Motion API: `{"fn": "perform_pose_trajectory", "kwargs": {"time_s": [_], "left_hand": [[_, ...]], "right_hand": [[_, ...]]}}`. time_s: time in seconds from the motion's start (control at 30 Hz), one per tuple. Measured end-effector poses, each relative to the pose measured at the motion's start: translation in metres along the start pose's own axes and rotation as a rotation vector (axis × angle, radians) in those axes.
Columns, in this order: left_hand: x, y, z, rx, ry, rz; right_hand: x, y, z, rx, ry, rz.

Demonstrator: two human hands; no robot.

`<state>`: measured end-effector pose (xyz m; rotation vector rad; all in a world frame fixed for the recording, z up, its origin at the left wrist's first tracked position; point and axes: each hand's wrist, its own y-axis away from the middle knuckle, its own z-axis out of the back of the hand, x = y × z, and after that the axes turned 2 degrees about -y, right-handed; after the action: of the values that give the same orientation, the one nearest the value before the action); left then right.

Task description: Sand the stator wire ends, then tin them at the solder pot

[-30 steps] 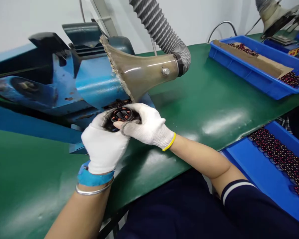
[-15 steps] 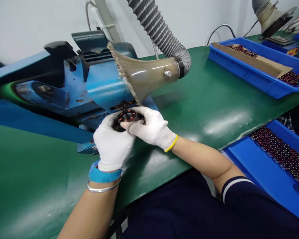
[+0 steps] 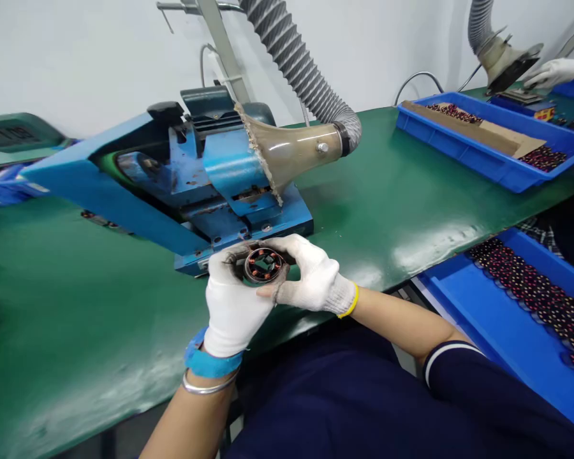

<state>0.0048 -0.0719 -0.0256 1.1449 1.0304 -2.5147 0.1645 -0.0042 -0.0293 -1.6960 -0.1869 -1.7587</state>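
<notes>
Between my gloved hands is a round motor stator (image 3: 263, 265), a dark ring with copper windings around its inside and an open middle. My left hand (image 3: 234, 296) is closed around its left side, and dark smudges mark the glove's fingers. At the ring's right edge, my right hand (image 3: 310, 274) grips with thumb and fingers; a bare thumb tip pokes out of the glove. Just beyond the hands stands a blue belt-driven machine (image 3: 234, 172) with a clear, ragged-edged suction hood (image 3: 296, 150) over its working end.
A grey ribbed hose (image 3: 301, 67) runs up from the hood. One blue tray (image 3: 463, 150) with cardboard and many small wound parts stands at the right on the green table (image 3: 363, 204). Another blue tray (image 3: 463, 299) holds rows of stators, lower right. A co-worker's gloved hand (image 3: 555, 72) is at far right.
Both hands have drawn the stator back from the machine's working end toward my body, and its open face now shows more fully. The camera view has shifted.
</notes>
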Motion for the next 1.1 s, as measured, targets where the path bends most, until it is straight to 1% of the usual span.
{"fn": "perform_pose_trajectory", "kwargs": {"time_s": [0.07, 0.1, 0.13, 0.2, 0.27, 0.33, 0.4, 0.47, 0.5, 0.57, 0.63, 0.67, 0.73, 0.8, 0.87, 0.93, 1.03, 1.07, 1.1], "left_hand": [[-0.007, 0.01, 0.005, 0.017, 0.046, 0.065], [-0.011, 0.015, 0.008, 0.044, 0.063, 0.101], [-0.015, 0.021, 0.011, 0.081, 0.082, 0.135], [-0.022, 0.032, 0.019, 0.192, 0.141, 0.201], [-0.028, 0.042, 0.028, 0.288, 0.215, 0.238], [-0.034, 0.047, 0.036, 0.312, 0.258, 0.259], [-0.038, 0.048, 0.043, 0.303, 0.255, 0.28], [-0.04, 0.043, 0.048, 0.33, 0.237, 0.307], [-0.04, 0.04, 0.049, 0.359, 0.236, 0.327], [-0.037, 0.033, 0.048, 0.4, 0.255, 0.364], [-0.032, 0.026, 0.041, 0.374, 0.289, 0.373], [-0.029, 0.023, 0.036, 0.348, 0.306, 0.362], [-0.022, 0.019, 0.025, 0.298, 0.334, 0.323], [-0.017, 0.014, 0.016, 0.293, 0.334, 0.283], [-0.013, 0.008, 0.01, 0.305, 0.289, 0.254], [-0.011, 0.001, 0.009, 0.299, 0.221, 0.241], [-0.008, -0.012, 0.009, 0.259, 0.137, 0.216], [-0.007, -0.016, 0.009, 0.253, 0.115, 0.203], [-0.007, -0.02, 0.009, 0.252, 0.098, 0.191]], "right_hand": [[0.002, 0.014, -0.002, 0.004, 0.054, 0.052], [0.004, 0.021, -0.003, 0.01, 0.071, 0.071], [0.006, 0.027, -0.004, 0.017, 0.08, 0.083], [0.013, 0.039, -0.004, 0.018, 0.085, 0.102], [0.021, 0.048, -0.005, 0.004, 0.092, 0.128], [0.03, 0.053, -0.005, 0.002, 0.081, 0.147], [0.035, 0.052, -0.004, 0.013, -0.014, 0.101], [0.034, 0.045, 0.0, 0.031, -0.216, -0.039], [0.03, 0.04, 0.003, 0.014, -0.341, -0.121], [0.021, 0.03, 0.01, -0.077, -0.555, -0.248], [0.012, 0.022, 0.016, -0.206, -0.649, -0.299], [0.009, 0.019, 0.017, -0.237, -0.646, -0.314], [0.007, 0.014, 0.016, -0.223, -0.564, -0.313], [0.007, 0.008, 0.012, -0.19, -0.457, -0.264], [0.007, -0.003, 0.009, -0.153, -0.401, -0.231], [0.005, -0.016, 0.011, -0.164, -0.47, -0.268], [0.004, -0.037, 0.015, -0.3, -0.603, -0.328], [0.005, -0.042, 0.016, -0.308, -0.596, -0.338], [0.007, -0.047, 0.016, -0.273, -0.566, -0.345]]}}
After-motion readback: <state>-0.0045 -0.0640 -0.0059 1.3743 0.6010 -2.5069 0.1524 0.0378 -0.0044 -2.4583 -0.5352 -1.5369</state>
